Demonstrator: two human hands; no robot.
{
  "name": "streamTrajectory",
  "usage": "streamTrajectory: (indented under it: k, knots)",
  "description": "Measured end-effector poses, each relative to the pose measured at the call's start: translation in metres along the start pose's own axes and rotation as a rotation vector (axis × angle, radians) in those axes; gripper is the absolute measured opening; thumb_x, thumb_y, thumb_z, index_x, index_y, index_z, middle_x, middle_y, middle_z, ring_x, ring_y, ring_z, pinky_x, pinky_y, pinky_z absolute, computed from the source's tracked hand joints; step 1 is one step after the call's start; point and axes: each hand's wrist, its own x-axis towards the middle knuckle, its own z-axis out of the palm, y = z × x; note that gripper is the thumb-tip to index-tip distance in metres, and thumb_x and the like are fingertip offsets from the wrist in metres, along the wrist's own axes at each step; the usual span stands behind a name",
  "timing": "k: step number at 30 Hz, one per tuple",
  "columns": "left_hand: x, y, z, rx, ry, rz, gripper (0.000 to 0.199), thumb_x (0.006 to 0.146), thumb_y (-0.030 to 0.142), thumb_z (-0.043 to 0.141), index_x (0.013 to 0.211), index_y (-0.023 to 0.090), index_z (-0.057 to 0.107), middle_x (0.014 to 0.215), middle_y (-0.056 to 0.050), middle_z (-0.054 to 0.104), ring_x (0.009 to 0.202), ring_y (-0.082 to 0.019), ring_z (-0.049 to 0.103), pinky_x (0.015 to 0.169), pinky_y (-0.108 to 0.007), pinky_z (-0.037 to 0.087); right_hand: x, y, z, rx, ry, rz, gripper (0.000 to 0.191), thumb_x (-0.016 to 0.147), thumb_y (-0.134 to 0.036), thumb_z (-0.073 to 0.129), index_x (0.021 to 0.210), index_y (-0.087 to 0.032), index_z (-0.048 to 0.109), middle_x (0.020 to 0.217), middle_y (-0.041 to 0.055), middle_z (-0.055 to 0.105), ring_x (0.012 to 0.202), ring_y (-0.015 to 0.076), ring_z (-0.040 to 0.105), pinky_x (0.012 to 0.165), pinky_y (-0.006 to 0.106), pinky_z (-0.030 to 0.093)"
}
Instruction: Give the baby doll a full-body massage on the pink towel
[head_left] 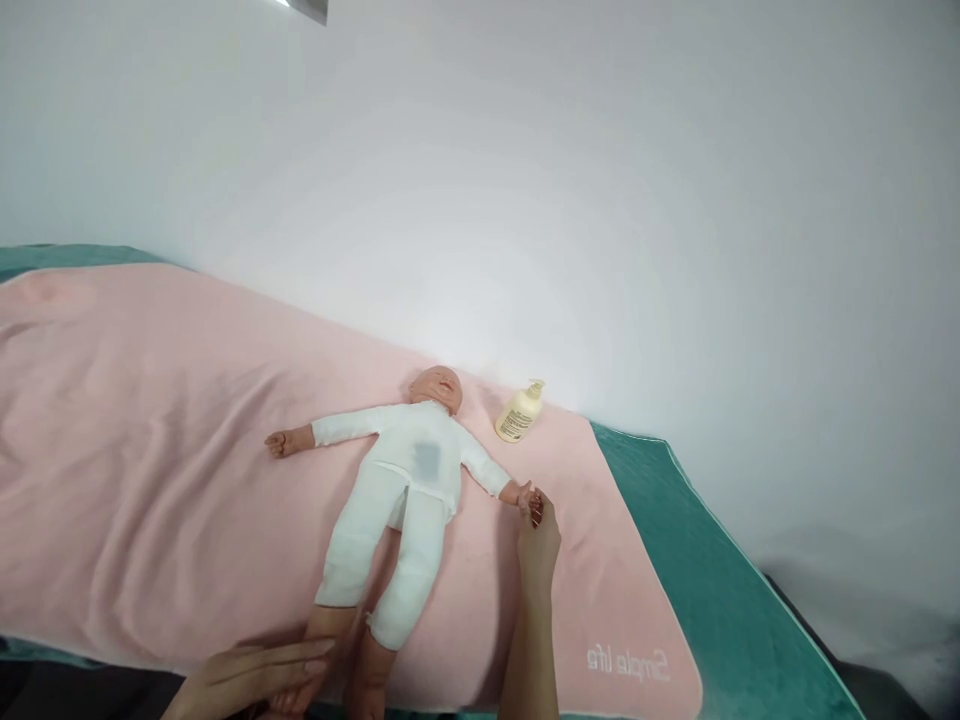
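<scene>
A baby doll (420,475) with white cloth torso, sleeves and leggings lies on its back on a pink blanket (187,480). My right hand (538,530) is closed on the doll's small hand at the right, fingertips pinched around it. At the bottom, my left hand (259,675) rests against the doll's bare lower leg, its fingers stretched out and lying flat; the thumb is not clearly visible. To the right of the doll's head, a pale yellow pump bottle (520,412) leans or lies on the blanket; I cannot tell which.
Under the pink blanket, a green cover (697,540) shows at the right and along the edges. A white wall (480,200) rises behind. Dark shapes (874,685) stand beyond the lower right edge.
</scene>
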Motion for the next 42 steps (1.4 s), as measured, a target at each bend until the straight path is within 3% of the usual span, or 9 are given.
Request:
streamTrajectory:
  k: [7,14,18,23,29,32,35,38,42]
  knots:
    - [0.055,0.005,-0.026,-0.08,0.182,-0.076,0.031,0.084,0.031,0.07,0.115,0.037,0.072,0.11,0.001,0.074,0.095,-0.022,0.073,0.082,-0.025,0.06,-0.021,-0.044,0.015,0.142,-0.04,-0.246,0.05,0.087,-0.038,0.05,0.132,-0.018,0.057,0.123,0.0118,0.068,0.108,0.0243,0.066,0.091,0.037,0.052]
    - [0.112,-0.003,-0.012,-0.202,0.315,-0.279,0.027,0.083,0.034,0.072,0.108,0.025,0.074,0.113,-0.005,0.074,0.102,-0.026,0.071,0.081,-0.033,0.062,-0.043,-0.074,0.061,0.071,-0.236,-0.53,0.043,0.095,-0.035,0.041,0.132,-0.019,0.057,0.133,0.0117,0.062,0.121,0.0238,0.059,0.102,0.043,0.046]
    - [0.122,-0.002,-0.006,-0.22,0.333,-0.277,0.027,0.082,0.038,0.073,0.105,0.024,0.075,0.109,-0.005,0.075,0.101,-0.027,0.072,0.082,-0.034,0.063,-0.035,-0.051,0.059,-0.131,-0.058,-0.597,0.041,0.092,-0.035,0.047,0.127,-0.018,0.061,0.135,0.0146,0.059,0.137,0.033,0.04,0.109,0.055,0.036]
    - [0.118,-0.002,-0.006,-0.218,0.338,-0.218,0.025,0.08,0.039,0.075,0.101,0.025,0.077,0.102,-0.005,0.077,0.096,-0.025,0.073,0.086,-0.033,0.061,-0.013,0.004,0.027,-0.287,0.179,-0.329,0.056,0.082,-0.044,0.057,0.127,-0.009,0.061,0.137,0.0252,0.055,0.136,0.0458,0.036,0.104,0.062,0.032]
    - [0.12,0.0,-0.004,-0.277,0.302,-0.269,0.024,0.08,0.035,0.074,0.103,0.026,0.076,0.108,-0.005,0.075,0.101,-0.026,0.072,0.085,-0.035,0.062,-0.006,0.028,0.006,-0.226,-0.003,-0.159,0.052,0.074,-0.033,0.059,0.123,-0.018,0.065,0.107,0.0146,0.071,0.097,0.0327,0.067,0.074,0.04,0.05]
    - [0.125,0.0,-0.004,-0.301,0.296,-0.304,0.026,0.08,0.038,0.074,0.102,0.025,0.076,0.108,-0.006,0.075,0.101,-0.027,0.072,0.08,-0.035,0.063,-0.005,0.012,0.003,-0.123,0.017,-0.149,0.049,0.071,-0.03,0.062,0.119,-0.021,0.067,0.104,0.0108,0.072,0.086,0.027,0.069,0.065,0.033,0.051]
    - [0.127,-0.002,-0.003,-0.299,0.303,-0.316,0.028,0.079,0.04,0.074,0.102,0.024,0.076,0.108,-0.006,0.075,0.1,-0.027,0.072,0.082,-0.035,0.063,-0.01,-0.017,0.006,0.002,0.069,-0.227,0.046,0.074,-0.033,0.062,0.119,-0.021,0.067,0.11,0.0108,0.069,0.09,0.0241,0.068,0.071,0.032,0.054]
    - [0.129,-0.005,-0.001,-0.256,0.306,-0.32,0.029,0.079,0.04,0.075,0.102,0.023,0.076,0.109,-0.006,0.075,0.101,-0.027,0.072,0.089,-0.037,0.06,-0.026,-0.049,0.019,0.104,0.083,-0.398,0.04,0.084,-0.032,0.055,0.121,-0.021,0.064,0.115,0.01,0.066,0.098,0.0219,0.067,0.084,0.034,0.054]
    - [0.138,-0.007,0.001,-0.247,0.319,-0.346,0.029,0.081,0.037,0.073,0.105,0.021,0.075,0.11,-0.007,0.075,0.101,-0.027,0.072,0.087,-0.038,0.061,-0.051,-0.077,0.051,0.107,-0.034,-0.654,0.037,0.092,-0.026,0.048,0.128,-0.022,0.059,0.113,0.0079,0.068,0.103,0.0192,0.065,0.093,0.035,0.052]
